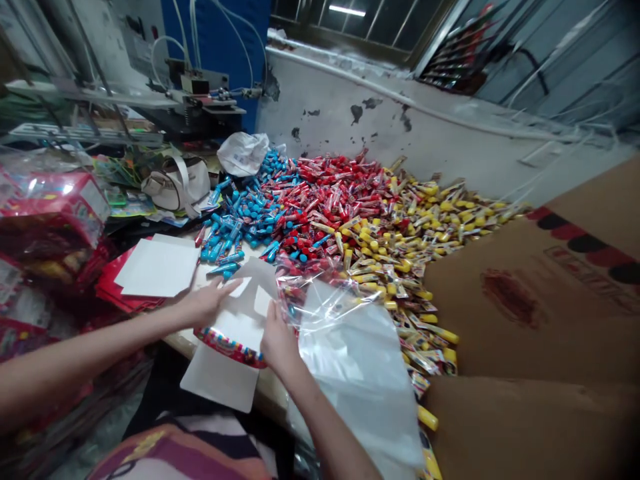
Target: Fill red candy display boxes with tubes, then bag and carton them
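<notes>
A small printed cardboard box (242,319), white inside with a colourful front edge, lies partly folded before me, its short flaps raised. My left hand (206,304) grips its left side, the index finger stretched along a flap. On the opposite side, my right hand (280,337) has its fingers closed round the wall, thumb near the other flap. Under the box's near edge, a white card sheet (220,377) sticks out over the table edge. Clear plastic bags (350,347) lie right beside my right hand and forearm.
Heaped along the wall are blue-capped tubes (240,223), red tubes (345,187) and yellow-capped tubes (430,213). White cards (160,267) are stacked at left, near wrapped red packages (55,213) and a white handbag (177,183). A big brown carton (530,320) blocks the right.
</notes>
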A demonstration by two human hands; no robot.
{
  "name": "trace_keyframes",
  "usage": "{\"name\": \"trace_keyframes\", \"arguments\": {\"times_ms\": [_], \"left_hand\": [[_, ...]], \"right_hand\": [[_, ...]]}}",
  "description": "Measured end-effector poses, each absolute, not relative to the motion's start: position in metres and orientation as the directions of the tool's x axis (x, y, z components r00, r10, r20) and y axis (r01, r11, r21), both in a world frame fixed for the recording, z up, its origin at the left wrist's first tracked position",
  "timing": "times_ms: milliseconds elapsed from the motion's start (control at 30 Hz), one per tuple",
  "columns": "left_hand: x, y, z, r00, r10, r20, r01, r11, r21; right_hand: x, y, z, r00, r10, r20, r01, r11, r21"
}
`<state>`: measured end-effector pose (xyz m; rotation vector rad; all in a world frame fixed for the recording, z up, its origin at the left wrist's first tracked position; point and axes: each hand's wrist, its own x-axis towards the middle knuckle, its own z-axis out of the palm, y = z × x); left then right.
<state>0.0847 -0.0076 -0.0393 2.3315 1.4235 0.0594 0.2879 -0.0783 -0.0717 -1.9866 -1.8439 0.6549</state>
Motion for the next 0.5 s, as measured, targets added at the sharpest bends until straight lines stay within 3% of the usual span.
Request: {"name": "trace_keyframes", "arguments": {"times_ms": [67,133,300,500], "left_hand": [[0.085,-0.024,-0.07,0.44,0.888,-0.134,0.866,-0.38,0.325],[0.084,-0.039,-0.091,0.426,0.902,-0.069,0.866,-0.384,0.321],[0.08,-0.052,-0.112,0.424,0.904,0.061,0.822,-0.412,0.394],[0.079,-0.054,-0.124,0.348,0.935,0.074,0.794,-0.336,0.508]], "right_hand": [[0.277,-0.096,-0.096,0.027,0.995,-0.099,0.897,-0.068,-0.437],[0.272,-0.11,-0.117,-0.003,1.0,-0.021,0.903,-0.006,-0.431],[0.282,-0.12,-0.145,-0.004,0.991,0.137,0.871,0.071,-0.486],[0.295,-0.102,-0.145,0.212,0.965,0.154,0.766,-0.066,-0.639]]}}
